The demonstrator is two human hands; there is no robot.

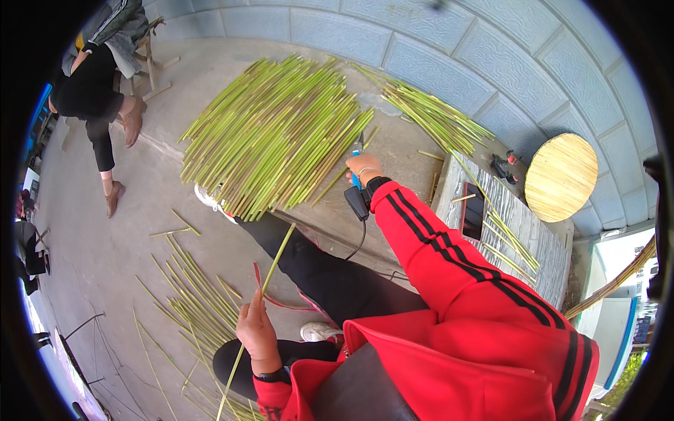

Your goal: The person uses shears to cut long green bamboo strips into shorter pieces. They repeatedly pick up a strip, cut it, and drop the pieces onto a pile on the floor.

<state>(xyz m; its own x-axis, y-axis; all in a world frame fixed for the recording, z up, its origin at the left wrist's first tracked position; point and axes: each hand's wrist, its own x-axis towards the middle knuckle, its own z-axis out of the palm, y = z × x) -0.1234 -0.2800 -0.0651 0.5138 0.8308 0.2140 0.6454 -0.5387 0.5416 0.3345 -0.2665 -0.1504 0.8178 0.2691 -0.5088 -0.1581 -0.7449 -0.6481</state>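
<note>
My left hand (256, 324) is closed around a long green plant stalk (277, 258), held slanting over my knee. In my right hand (364, 166) is a tool with a blue handle and a dark blade (358, 144); a black block with a cable (357, 204) sits at its lower end. That hand is beside the right edge of a broad layer of cut green stalks (274, 137), lying side by side on the concrete ledge. More long stalks (200, 305) lie loose on the floor to my left.
Another bundle of stalks (432, 113) lies by the tiled wall (421, 37). A phone (472, 213) and cut pieces (511, 239) rest on a grey patterned slab (547, 268). A round woven disc (562, 177) leans at the wall. Another person's legs (100, 142) are at upper left.
</note>
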